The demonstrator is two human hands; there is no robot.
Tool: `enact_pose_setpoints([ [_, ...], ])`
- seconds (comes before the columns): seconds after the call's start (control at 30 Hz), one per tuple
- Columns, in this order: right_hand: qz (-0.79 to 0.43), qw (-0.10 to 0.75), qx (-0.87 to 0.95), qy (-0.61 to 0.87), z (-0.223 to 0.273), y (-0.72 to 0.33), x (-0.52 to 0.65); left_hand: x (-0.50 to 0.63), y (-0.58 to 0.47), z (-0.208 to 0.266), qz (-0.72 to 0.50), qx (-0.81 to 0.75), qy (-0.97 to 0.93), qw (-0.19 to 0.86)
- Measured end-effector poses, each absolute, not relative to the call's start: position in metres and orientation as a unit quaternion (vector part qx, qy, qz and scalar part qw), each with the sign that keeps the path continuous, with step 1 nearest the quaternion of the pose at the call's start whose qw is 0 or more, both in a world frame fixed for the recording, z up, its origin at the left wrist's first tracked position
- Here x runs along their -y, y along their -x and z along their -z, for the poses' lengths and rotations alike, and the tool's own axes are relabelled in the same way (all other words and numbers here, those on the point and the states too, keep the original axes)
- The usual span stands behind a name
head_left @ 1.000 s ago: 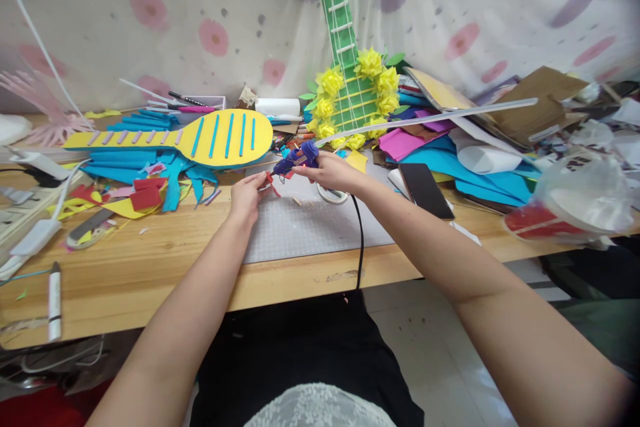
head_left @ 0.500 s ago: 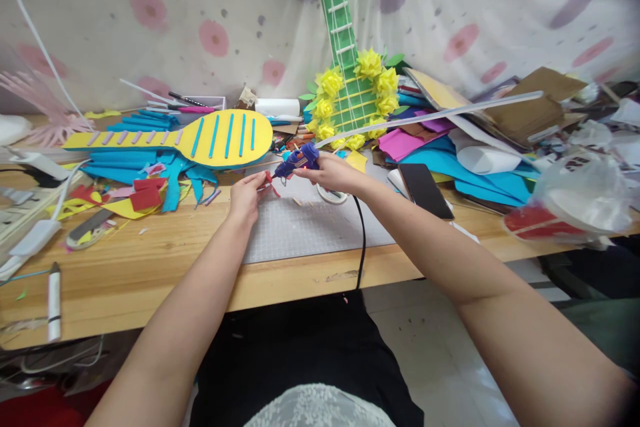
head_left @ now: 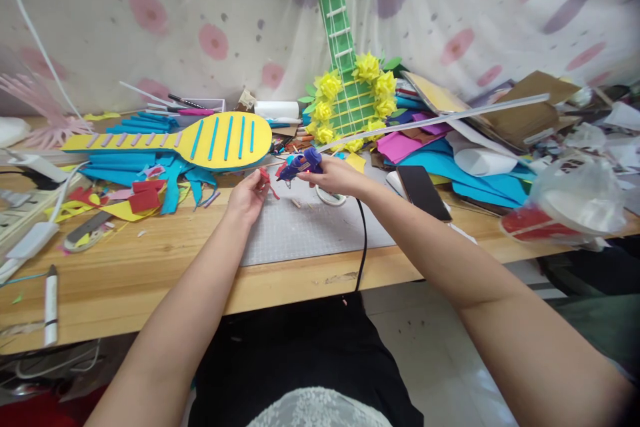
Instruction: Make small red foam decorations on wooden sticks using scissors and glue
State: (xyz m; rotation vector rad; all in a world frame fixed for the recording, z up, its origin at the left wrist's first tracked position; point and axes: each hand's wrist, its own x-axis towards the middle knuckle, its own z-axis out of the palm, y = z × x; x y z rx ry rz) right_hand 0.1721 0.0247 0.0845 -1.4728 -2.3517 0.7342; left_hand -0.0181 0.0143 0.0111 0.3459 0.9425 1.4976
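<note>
Between the fingertips of my left hand [head_left: 248, 196] is a small piece of red paper [head_left: 265, 177], with a thin strip hanging from it. My right hand [head_left: 333, 175] is closed around a blue glue gun [head_left: 303, 163], its nozzle pointing left, a short gap away from the red paper. A long clear glue stick [head_left: 430, 121] sticks out of the gun's back toward the right. The gun's black cord [head_left: 364, 240] runs down over the table edge. Both hands are above a grey cutting mat [head_left: 300, 240].
A yellow paper lute shape [head_left: 225, 140] lies at the left over blue paper strips. Behind the mat, a green paper guitar [head_left: 345, 73] with yellow flowers leans on the curtain. A black phone [head_left: 425, 192], stacked paper and a plastic-covered tub [head_left: 555, 213] occupy the right.
The glue gun's nozzle has drawn away to the right from the red paper. My left hand has turned slightly, still pinching the paper.
</note>
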Motion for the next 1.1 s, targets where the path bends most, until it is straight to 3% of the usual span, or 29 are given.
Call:
enact_pose_setpoints([
  [0.2,-0.194,0.186,0.749,0.605,-0.081,-0.222,-0.033,-0.014,0.022,-0.016,-0.646,-0.320,-0.059,0.691],
  [0.4,-0.174,0.258,0.612,0.727,-0.057,-0.285,-0.041,-0.015,0.020,-0.013,-0.645,-0.320,-0.065,0.691],
  [0.57,-0.218,0.311,0.551,0.743,-0.021,-0.302,-0.043,-0.015,0.018,-0.011,-0.642,-0.341,-0.076,0.683],
  [0.73,-0.235,0.284,0.550,0.750,-0.003,-0.301,-0.044,-0.014,0.015,-0.010,-0.636,-0.368,-0.095,0.672],
  [1.1,-0.003,0.110,0.622,0.775,-0.019,-0.291,-0.015,-0.013,0.010,-0.008,-0.637,-0.387,-0.141,0.651],
])
